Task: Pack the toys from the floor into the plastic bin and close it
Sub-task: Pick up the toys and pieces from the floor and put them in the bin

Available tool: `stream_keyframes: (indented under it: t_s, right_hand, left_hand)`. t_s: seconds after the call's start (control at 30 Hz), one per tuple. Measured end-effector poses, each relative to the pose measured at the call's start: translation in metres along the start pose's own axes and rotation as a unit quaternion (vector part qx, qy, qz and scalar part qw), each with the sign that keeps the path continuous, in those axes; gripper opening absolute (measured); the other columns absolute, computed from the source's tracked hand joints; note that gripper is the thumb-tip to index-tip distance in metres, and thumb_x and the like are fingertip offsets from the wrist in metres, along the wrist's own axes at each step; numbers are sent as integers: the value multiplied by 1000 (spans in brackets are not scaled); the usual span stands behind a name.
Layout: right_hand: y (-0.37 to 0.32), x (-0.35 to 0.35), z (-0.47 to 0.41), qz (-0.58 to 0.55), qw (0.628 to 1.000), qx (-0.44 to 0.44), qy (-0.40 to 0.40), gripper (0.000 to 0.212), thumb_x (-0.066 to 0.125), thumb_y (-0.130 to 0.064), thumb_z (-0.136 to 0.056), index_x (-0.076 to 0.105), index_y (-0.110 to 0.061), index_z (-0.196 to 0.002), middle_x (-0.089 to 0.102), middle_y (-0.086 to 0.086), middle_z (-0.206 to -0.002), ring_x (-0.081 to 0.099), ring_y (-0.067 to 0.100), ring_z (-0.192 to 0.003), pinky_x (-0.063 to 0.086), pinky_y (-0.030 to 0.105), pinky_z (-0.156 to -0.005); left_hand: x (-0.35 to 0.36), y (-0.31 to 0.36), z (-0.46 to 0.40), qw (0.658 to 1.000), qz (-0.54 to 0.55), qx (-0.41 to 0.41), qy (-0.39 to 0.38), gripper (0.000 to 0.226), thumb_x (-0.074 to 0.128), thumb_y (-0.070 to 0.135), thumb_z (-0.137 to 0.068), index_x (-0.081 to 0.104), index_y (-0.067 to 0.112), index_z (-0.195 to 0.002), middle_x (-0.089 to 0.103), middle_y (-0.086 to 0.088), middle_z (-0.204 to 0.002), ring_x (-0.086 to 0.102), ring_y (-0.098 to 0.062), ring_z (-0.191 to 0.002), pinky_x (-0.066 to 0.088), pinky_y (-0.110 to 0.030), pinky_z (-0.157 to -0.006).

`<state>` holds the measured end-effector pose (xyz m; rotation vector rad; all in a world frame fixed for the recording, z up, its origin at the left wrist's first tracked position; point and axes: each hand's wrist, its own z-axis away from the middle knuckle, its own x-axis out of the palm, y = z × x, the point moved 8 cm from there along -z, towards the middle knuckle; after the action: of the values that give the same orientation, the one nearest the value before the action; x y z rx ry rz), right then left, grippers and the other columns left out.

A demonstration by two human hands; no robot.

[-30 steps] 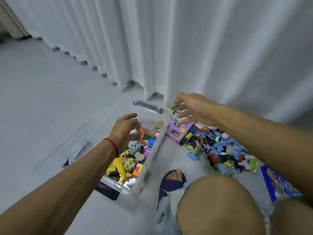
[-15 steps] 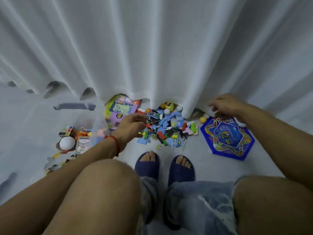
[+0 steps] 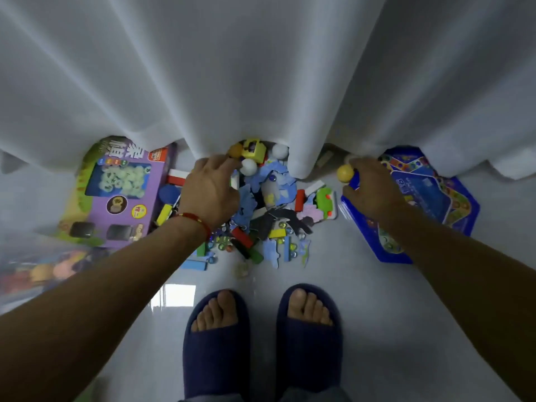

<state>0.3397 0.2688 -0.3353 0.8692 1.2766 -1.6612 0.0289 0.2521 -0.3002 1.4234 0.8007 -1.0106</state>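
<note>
A pile of toys, made of blocks, blue puzzle pieces and marbles, lies on the floor at the foot of the curtain. My left hand reaches over the pile with its fingers stretched out. Its fingertips are at an orange ball and a white ball. My right hand pinches a yellow ball between finger and thumb, above the blue hexagonal game board. The clear plastic bin shows blurred at the left edge with toys inside.
A purple toy box lies left of the pile. The white curtain hangs over the far toys, hiding part of a yellow toy and another white ball. My feet in dark blue slippers stand just before the pile.
The view has swung right, away from the bin and down onto the pile. My left hand moved forward to the balls by the curtain. My right hand came left and took the yellow ball.
</note>
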Motion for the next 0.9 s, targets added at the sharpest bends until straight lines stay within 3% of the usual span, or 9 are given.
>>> stream_keyframes:
  t_s: [0.13,0.3,0.4,0.57,0.63,0.7,0.8,0.9]
  right_hand:
    - [-7,21,-39,15,999,-4,45,44,69,-17,-89,54,-1,-127,48,25,-134,49,44,-122,43,51,-104]
    - [-25,45,-39,0,997,-46,67,43,70,-7,-87,57,-6,-128,42,21,-142,46,43,-128,43,50,-107]
    - [-34,48,-45,6,995,-51,80,37,71,-6,-83,61,-1,-118,49,26,-133,43,47,-125,42,53,-105]
    - [-34,46,-53,-28,999,4,34,52,68,-7,-86,48,3,-133,43,30,-135,41,48,-120,38,48,-106]
    - [-29,35,-43,-69,994,15,89,49,61,-3,-87,47,1,-134,39,31,-136,50,45,-109,44,37,-97]
    - [-27,26,-28,-87,987,8,137,43,61,-4,-89,50,1,-131,41,28,-133,53,41,-106,41,27,-88]
    - [-23,20,0,-116,981,-5,153,31,67,-14,-91,56,-2,-118,50,21,-123,54,29,-100,39,13,-76]
    - [-18,32,22,-111,988,13,106,21,58,-27,-98,54,-13,-114,54,13,-116,56,24,-93,43,20,-64]
  left_hand:
    - [10,-9,-42,996,-73,33,37,52,58,13,-74,57,13,-125,54,-18,-125,48,-43,-115,49,-52,-85]
    - [31,-16,-72,997,-71,-4,3,51,61,32,-83,54,19,-132,53,-20,-127,46,-43,-117,44,-47,-94]
    - [46,-14,-84,998,-46,-24,-19,53,63,42,-86,53,20,-133,52,-20,-124,49,-44,-110,47,-48,-90]
    - [57,-9,-97,996,9,-94,-5,53,67,44,-85,51,19,-128,47,-22,-120,52,-46,-100,47,-45,-86]
    - [61,-10,-100,994,22,-106,-1,51,66,41,-83,50,20,-127,52,-22,-114,53,-46,-99,44,-42,-83]
    - [67,-12,-100,994,18,-107,-8,55,60,47,-75,49,21,-123,60,-19,-105,55,-44,-97,37,-39,-80]
    - [73,-9,-97,996,10,-84,-29,60,60,53,-66,48,19,-114,63,-12,-93,56,-39,-93,35,-41,-84]
    - [76,-4,-94,998,6,-45,-52,61,74,50,-68,51,17,-114,63,-10,-101,55,-35,-99,35,-43,-91]
